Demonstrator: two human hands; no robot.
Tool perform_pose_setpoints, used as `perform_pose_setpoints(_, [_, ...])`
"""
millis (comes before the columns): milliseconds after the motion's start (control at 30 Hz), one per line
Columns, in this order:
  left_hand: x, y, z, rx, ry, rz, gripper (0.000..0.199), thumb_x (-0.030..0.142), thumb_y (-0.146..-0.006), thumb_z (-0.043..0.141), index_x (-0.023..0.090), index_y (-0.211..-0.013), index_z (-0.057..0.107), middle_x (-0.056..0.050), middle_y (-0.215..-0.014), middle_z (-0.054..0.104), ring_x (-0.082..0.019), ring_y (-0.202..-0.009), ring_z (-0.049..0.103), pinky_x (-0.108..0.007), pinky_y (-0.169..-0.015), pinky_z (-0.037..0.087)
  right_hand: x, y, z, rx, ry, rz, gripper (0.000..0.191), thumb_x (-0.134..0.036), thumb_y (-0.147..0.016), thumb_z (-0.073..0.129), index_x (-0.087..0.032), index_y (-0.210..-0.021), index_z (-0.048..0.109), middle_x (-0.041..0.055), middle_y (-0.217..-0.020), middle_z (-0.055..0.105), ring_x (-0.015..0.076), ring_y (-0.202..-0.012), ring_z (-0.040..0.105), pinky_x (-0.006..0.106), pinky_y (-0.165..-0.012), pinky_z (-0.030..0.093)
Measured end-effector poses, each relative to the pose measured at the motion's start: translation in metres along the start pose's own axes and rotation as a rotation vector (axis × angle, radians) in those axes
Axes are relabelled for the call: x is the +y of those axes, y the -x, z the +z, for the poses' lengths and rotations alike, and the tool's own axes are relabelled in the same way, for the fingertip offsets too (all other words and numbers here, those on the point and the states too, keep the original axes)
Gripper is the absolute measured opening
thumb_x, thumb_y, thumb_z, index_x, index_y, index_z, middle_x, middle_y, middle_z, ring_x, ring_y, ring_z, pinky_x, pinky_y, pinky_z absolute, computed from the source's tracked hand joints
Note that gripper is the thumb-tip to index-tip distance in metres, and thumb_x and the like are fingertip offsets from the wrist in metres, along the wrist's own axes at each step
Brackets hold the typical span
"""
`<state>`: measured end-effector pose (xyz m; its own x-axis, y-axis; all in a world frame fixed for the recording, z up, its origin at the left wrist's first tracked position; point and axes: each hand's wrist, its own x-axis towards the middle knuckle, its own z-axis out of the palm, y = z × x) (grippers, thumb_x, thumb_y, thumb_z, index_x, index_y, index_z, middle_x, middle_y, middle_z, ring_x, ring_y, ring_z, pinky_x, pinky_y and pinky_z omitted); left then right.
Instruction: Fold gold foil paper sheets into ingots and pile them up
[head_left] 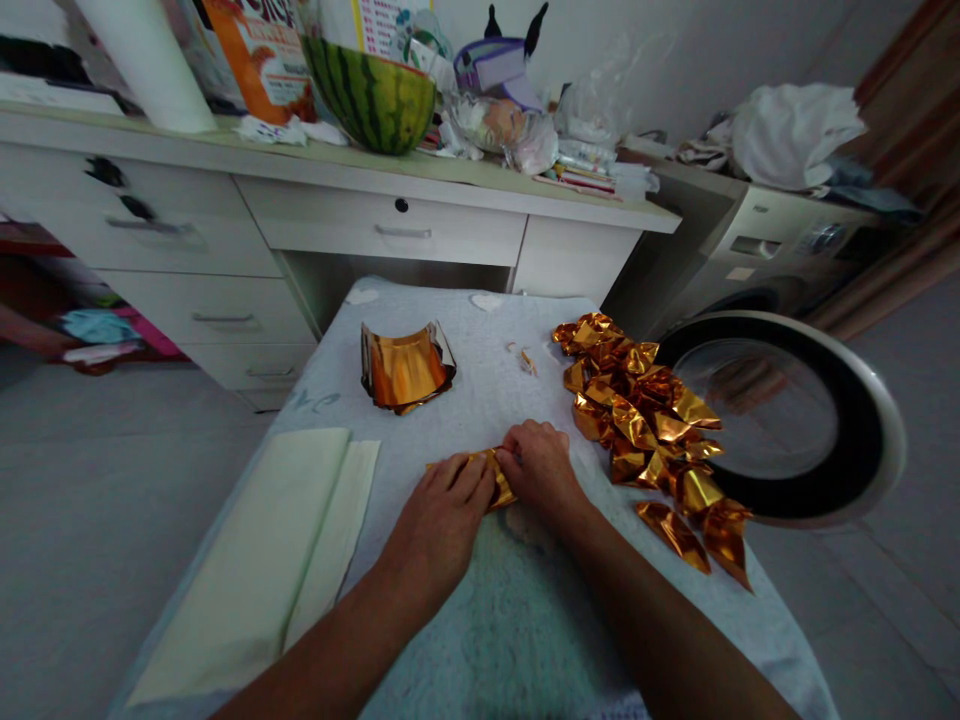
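Note:
A small piece of gold foil (pixel 501 483) lies on the cloth-covered table between my hands. My left hand (pixel 444 510) rests over its left part, fingers together and pressing it down. My right hand (pixel 541 465) has its fingers curled at the foil's right end, with the thumb near the edge. A curved stack of gold foil sheets (pixel 409 368) stands beyond my left hand. To the right is a heap of folded gold foil pieces (pixel 645 410). Pale paper sheets (pixel 255 540) lie at the left. Some tiny scraps (pixel 528 362) are on the cloth past my hands.
A white desk (pixel 337 170) stands behind the table, bearing half a watermelon (pixel 371 98), an orange bag (pixel 262 60) and plastic bags. At the right, a washing machine's open round door (pixel 780 415) reaches close to the table's edge.

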<state>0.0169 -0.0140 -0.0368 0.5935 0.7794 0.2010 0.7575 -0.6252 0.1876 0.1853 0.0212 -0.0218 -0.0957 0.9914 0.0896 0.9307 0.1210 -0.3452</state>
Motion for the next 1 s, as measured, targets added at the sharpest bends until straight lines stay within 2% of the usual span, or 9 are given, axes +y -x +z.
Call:
perform_pose_setpoints(300, [0.003,-0.002,-0.004,-0.038,-0.027,0.004,0.043,0.006,-0.091,0.045,0.015,-0.132,0.054,-0.010,-0.135,0.059,-0.027,-0.120,0.052,-0.045,-0.100,0.045,-0.003,0.000,-0.005,-0.032,-0.004,0.017,0.012,-0.024,-0.086,0.057,-0.018,-0.077,0.062,0.0049,-0.087,0.065,0.0204,-0.087,0.051,0.033,-0.075,0.027])
perform_pose_setpoints(467, [0.002,-0.001,-0.007,-0.019,-0.030,0.020,0.040,0.006,-0.091,0.045,0.014,-0.129,0.056,-0.011,-0.132,0.061,-0.027,-0.117,0.053,-0.044,-0.098,0.046,0.001,0.000,-0.004,0.012,-0.025,0.010,0.009,-0.018,-0.084,0.054,-0.018,-0.079,0.062,0.0055,-0.085,0.063,0.0214,-0.087,0.052,0.034,-0.077,0.030])
perform_pose_setpoints(533, [0.002,-0.001,-0.006,0.000,-0.039,0.029,0.039,0.006,-0.091,0.044,0.014,-0.127,0.057,-0.010,-0.131,0.061,-0.026,-0.118,0.053,-0.044,-0.099,0.046,0.003,0.002,-0.004,0.067,-0.081,-0.033,0.010,-0.013,-0.081,0.052,-0.017,-0.085,0.061,0.0060,-0.087,0.062,0.0215,-0.088,0.052,0.034,-0.079,0.033])
perform_pose_setpoints(633, [0.001,-0.001,-0.003,0.030,-0.063,0.032,0.038,0.007,-0.091,0.045,0.014,-0.127,0.057,-0.010,-0.131,0.061,-0.025,-0.117,0.054,-0.043,-0.098,0.047,0.000,0.006,-0.007,0.125,-0.246,-0.212,0.018,-0.007,-0.080,0.049,-0.016,-0.092,0.059,0.0072,-0.092,0.061,0.0203,-0.090,0.052,0.032,-0.082,0.038])
perform_pose_setpoints(733, [0.000,-0.001,-0.001,0.048,-0.080,0.046,0.035,0.010,-0.092,0.048,0.013,-0.125,0.059,-0.011,-0.128,0.063,-0.026,-0.115,0.055,-0.043,-0.095,0.050,-0.007,0.010,-0.010,0.041,-0.372,-0.317,0.022,-0.007,-0.084,0.044,-0.017,-0.096,0.059,0.0058,-0.093,0.063,0.0174,-0.088,0.055,0.029,-0.082,0.041])
perform_pose_setpoints(833, [0.000,0.000,0.000,0.078,-0.079,0.058,0.034,0.009,-0.092,0.048,0.015,-0.123,0.060,-0.010,-0.127,0.064,-0.026,-0.114,0.056,-0.043,-0.095,0.050,-0.013,0.011,-0.011,-0.058,-0.350,-0.265,0.021,-0.009,-0.088,0.041,-0.018,-0.095,0.060,0.0045,-0.090,0.065,0.0161,-0.083,0.057,0.027,-0.079,0.042])
perform_pose_setpoints(1000, [-0.001,0.001,0.000,0.086,-0.089,0.066,0.036,0.006,-0.090,0.046,0.015,-0.123,0.060,-0.010,-0.128,0.064,-0.025,-0.116,0.057,-0.043,-0.096,0.050,-0.016,0.010,-0.010,-0.099,-0.286,-0.200,0.021,-0.010,-0.090,0.040,-0.018,-0.090,0.060,0.0034,-0.086,0.065,0.0152,-0.079,0.057,0.026,-0.075,0.041])
